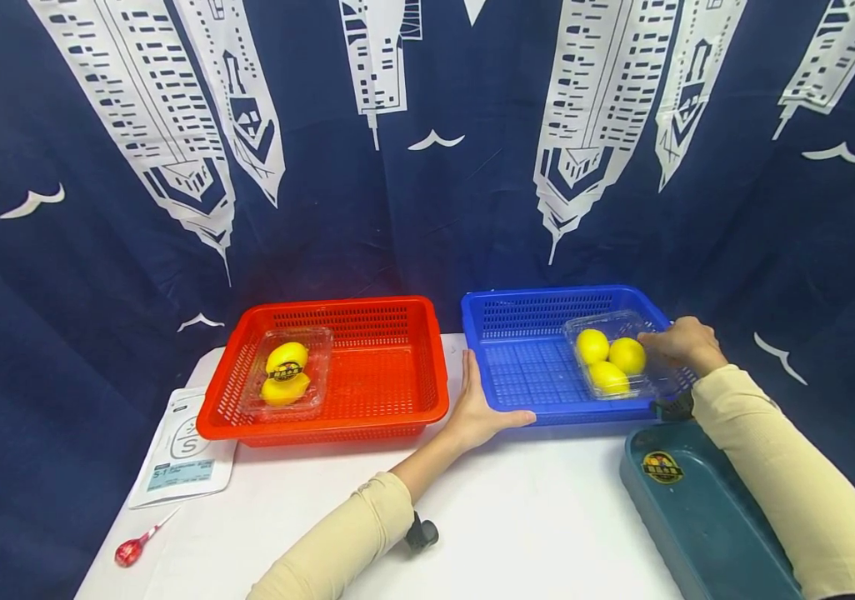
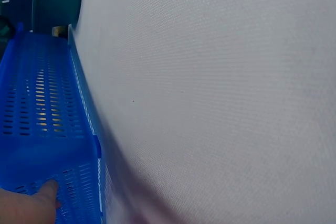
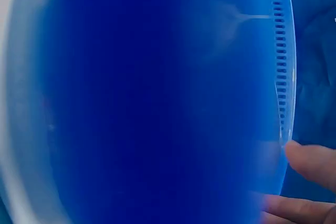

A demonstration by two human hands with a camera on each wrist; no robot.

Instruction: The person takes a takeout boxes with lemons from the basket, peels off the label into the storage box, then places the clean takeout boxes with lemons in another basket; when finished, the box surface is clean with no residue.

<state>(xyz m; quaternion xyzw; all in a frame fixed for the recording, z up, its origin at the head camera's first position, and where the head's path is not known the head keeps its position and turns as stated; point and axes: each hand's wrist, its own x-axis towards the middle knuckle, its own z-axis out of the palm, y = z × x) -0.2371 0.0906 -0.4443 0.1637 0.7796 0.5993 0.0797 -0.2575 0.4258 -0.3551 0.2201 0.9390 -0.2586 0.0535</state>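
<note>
In the head view, my right hand (image 1: 682, 343) reaches over the right rim of the blue basket (image 1: 525, 367). Its fingertips pinch the right edge of a clear plastic box (image 1: 581, 325) holding three yellow fruits (image 1: 610, 377). The right wrist view catches the thumb (image 3: 310, 163) above the fingers (image 3: 294, 208), with the basket wall blurred and close. My left hand (image 1: 476, 414) lies against the basket's left side, fingers straight and thumb spread along the front. The left wrist view shows part of this hand (image 2: 31, 203) at the basket's wall.
A red basket (image 1: 375, 392) on the left holds a clear box with two lemons (image 1: 287, 373) and a black label. Beside it are a white pouch (image 1: 183, 450) and a red lollipop (image 1: 130, 552). A dark green tray (image 1: 727, 508) lies under my right forearm. A patterned curtain hangs behind.
</note>
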